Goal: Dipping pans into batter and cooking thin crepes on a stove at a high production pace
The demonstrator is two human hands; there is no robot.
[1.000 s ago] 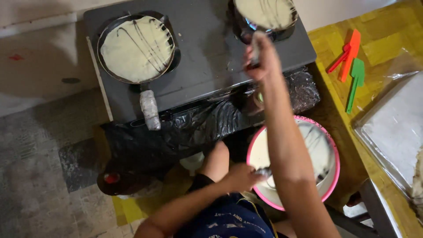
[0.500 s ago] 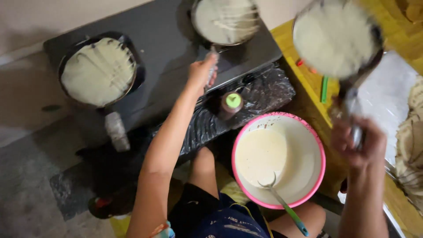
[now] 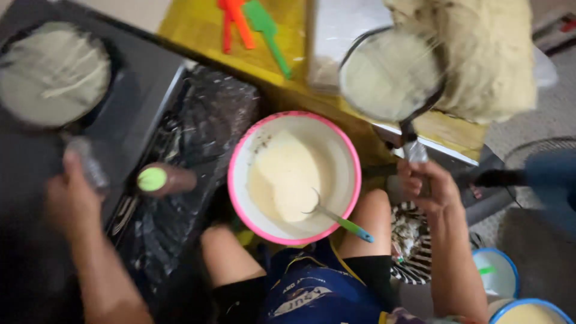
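Observation:
My right hand [image 3: 425,187] grips the foil-wrapped handle of a round black pan [image 3: 390,75] with a pale thin crepe in it. The pan is lifted and tilted against a pile of pale crepes [image 3: 486,54] at the upper right. My left hand [image 3: 72,201] is closed on the handle [image 3: 91,169] of a second pan [image 3: 53,75], which sits on the dark stove [image 3: 141,117] with batter spread in it. Between my knees stands a pink-rimmed white bowl [image 3: 343,150] of pale batter, with a ladle [image 3: 339,219] resting in it.
A brown bottle with a green cap [image 3: 155,179] lies on crumpled black plastic [image 3: 201,129] beside the stove. Red, orange and green spatulas [image 3: 247,21] lie on the yellow mat. Two blue-rimmed tubs [image 3: 495,273] stand at the lower right, and a dark fan [image 3: 543,174] is at the right.
The view has swung right. My right hand has carried its pan down and across to the crepe pile. My left hand stays at the handle of the pan on the stove.

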